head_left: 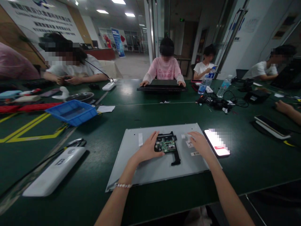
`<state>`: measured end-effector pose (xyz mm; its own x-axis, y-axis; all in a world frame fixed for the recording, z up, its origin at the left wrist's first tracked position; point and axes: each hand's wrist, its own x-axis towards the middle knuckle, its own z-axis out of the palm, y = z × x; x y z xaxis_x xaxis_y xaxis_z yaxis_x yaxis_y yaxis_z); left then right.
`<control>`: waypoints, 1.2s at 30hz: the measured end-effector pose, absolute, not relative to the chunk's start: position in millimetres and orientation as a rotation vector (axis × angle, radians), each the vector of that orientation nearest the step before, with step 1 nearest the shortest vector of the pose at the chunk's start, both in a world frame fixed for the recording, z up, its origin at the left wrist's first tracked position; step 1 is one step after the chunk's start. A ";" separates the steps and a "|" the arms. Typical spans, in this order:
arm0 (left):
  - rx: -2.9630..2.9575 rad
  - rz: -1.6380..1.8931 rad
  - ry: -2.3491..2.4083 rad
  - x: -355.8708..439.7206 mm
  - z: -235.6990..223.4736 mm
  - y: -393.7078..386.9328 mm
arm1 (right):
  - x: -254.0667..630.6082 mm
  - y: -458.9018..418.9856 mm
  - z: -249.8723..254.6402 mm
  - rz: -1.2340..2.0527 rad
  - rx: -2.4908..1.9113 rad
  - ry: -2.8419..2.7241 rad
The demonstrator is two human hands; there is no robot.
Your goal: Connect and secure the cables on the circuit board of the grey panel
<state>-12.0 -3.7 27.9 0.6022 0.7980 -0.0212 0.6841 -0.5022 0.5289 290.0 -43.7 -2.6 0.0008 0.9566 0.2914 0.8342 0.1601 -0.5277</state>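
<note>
A grey flat panel (150, 169) with a few labels lies on the green table in front of me. On its middle rests a green circuit board (168, 146) in a black plastic bracket (176, 157). My left hand (147, 149) spans the board's left edge, thumb at the near side and fingers at the far side, gripping it. That edge is partly hidden by the hand. My right hand (199, 142) is over the panel's right part, near the small labels, fingers apart and holding nothing. A lit phone (216, 142) lies just right of the panel.
A white power bank (56, 171) with a cable lies to the left. Beyond it are a blue tray (72, 111) and paper (106, 109). Cables (213, 102) and water bottles (224, 86) stand at the far right. Several people sit around the table; one holds a dark panel (162, 86).
</note>
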 end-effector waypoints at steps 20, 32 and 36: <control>2.326 0.323 1.168 -13.5 21.5 2.0 | 294.5 -39.1 -8.0 0.434 -1.671 -1.810; 2.328 0.297 1.176 -12.7 23.2 0.6 | 294.0 -39.0 -10.4 0.449 -1.686 -1.810; 2.322 0.291 1.190 -11.9 25.8 -1.1 | 294.6 -38.3 -13.7 0.443 -1.670 -1.799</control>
<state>-11.9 -1.1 25.8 0.5927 0.8044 -0.0406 0.6951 -0.4853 0.5304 294.6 -38.3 -13.7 0.0079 0.9753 0.2209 0.7609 0.1375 -0.6342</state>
